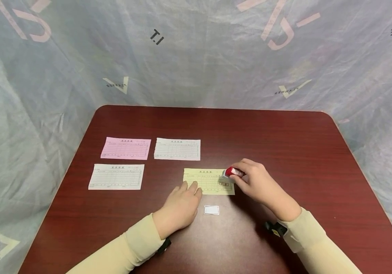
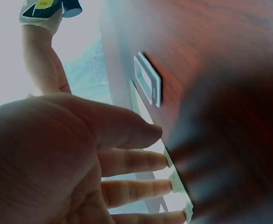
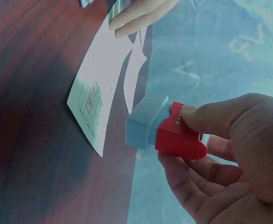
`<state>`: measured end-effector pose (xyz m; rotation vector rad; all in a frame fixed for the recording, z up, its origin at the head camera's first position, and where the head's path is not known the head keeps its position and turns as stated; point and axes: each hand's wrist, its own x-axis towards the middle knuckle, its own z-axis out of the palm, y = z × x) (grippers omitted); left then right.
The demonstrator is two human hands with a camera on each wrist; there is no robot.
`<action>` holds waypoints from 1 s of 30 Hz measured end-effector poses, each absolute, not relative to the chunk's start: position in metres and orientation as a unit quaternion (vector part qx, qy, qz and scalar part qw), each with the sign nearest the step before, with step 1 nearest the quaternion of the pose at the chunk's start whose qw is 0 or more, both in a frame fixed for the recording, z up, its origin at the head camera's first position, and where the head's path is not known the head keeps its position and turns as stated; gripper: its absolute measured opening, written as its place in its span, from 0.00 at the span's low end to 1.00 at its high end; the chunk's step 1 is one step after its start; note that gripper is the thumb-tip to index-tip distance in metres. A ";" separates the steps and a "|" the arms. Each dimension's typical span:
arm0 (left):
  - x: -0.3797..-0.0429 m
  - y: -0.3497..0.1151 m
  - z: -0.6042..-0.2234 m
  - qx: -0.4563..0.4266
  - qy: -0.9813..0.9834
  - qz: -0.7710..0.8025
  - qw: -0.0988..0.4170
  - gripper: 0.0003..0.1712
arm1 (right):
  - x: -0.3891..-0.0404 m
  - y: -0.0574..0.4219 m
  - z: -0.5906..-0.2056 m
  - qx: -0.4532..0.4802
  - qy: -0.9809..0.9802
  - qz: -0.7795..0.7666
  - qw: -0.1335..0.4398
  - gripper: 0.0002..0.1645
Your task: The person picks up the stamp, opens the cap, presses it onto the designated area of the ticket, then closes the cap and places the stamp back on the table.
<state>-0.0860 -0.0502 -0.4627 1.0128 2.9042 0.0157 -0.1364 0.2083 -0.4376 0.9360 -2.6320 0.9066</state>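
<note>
A yellow printed slip (image 1: 209,182) lies on the table, with a small red boxed imprint (image 3: 92,96) near its right end. My left hand (image 1: 180,205) rests its fingertips on the slip's lower left part, fingers fairly straight. Over the slip's right end, my right hand (image 1: 255,182) grips a red stamp (image 3: 180,135) between thumb and fingers. The stamp's pale grey end points left, and it is held tilted, apart from the paper in the right wrist view. Just below the slip sits a small white rectangular cap (image 1: 211,210).
To the left lie a pink slip (image 1: 126,148), a white slip (image 1: 177,149) and another white slip (image 1: 116,177). The dark red wooden table (image 1: 285,140) has rounded far corners. Grey printed cloth (image 1: 196,57) hangs behind and at the sides.
</note>
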 end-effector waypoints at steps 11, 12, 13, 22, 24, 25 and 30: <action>-0.097 -0.029 -0.458 0.344 0.937 -0.028 0.060 0.23 | -0.134 0.219 -0.438 0.296 -0.894 0.312 0.124 0.12; -0.097 -0.027 -0.457 0.344 0.936 -0.030 0.065 0.25 | -0.134 0.220 -0.438 0.294 -0.895 0.311 0.124 0.12; -0.098 -0.025 -0.457 0.344 0.936 -0.030 0.070 0.26 | -0.133 0.221 -0.438 0.292 -0.896 0.310 0.124 0.12; -0.106 -0.008 -0.458 0.363 0.929 -0.049 0.052 0.23 | -0.128 0.230 -0.436 0.271 -0.902 0.301 0.147 0.14; -0.109 -0.004 -0.458 0.367 0.927 -0.050 0.051 0.23 | -0.127 0.233 -0.436 0.270 -0.902 0.300 0.152 0.14; -0.111 -0.003 -0.458 0.369 0.927 -0.049 0.051 0.23 | -0.127 0.235 -0.436 0.270 -0.902 0.300 0.154 0.14; -0.117 0.004 -0.459 0.376 0.924 -0.041 0.051 0.23 | -0.126 0.241 -0.435 0.280 -0.900 0.297 0.153 0.14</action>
